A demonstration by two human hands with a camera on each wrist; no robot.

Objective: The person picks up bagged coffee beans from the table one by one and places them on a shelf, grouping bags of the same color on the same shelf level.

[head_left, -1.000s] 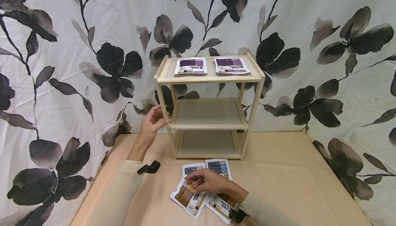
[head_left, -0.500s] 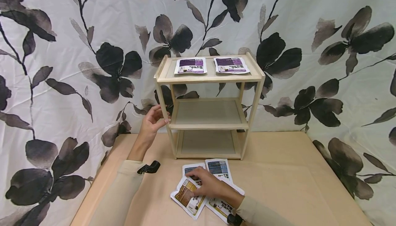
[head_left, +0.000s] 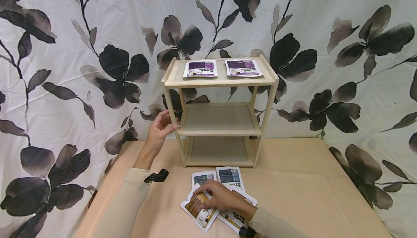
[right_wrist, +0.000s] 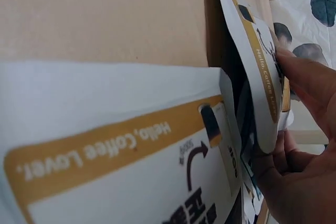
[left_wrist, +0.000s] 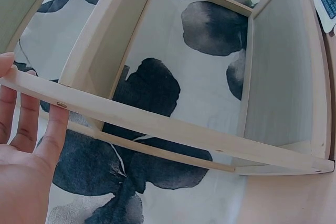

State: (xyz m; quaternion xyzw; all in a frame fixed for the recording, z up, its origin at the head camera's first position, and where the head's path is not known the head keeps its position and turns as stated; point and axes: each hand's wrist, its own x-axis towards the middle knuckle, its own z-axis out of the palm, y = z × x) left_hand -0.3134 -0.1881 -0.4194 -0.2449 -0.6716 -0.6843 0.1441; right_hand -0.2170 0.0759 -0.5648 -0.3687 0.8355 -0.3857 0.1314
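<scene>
In the head view, the left brown packet (head_left: 200, 210), in front of the rack (head_left: 219, 133), is now pinched by the right hand (head_left: 216, 195) and has been nudged slightly since half a second ago; a hold seems secured. In the left wrist view, the rack's post (left_wrist: 142, 113) is gripped by the left hand (left_wrist: 29, 150), unchanged. In the right wrist view, the pinched packet is tilted up beside another packet (right_wrist: 126, 145).

Brown-white pouch (head_left: 204, 215), purple packets (head_left: 200, 68), black-flowered backdrop (head_left: 312, 17)

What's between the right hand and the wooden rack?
One blue-labelled packet and a second blue-labelled packet, side by side on the table between right hand and rack. Head view shows it.
</scene>
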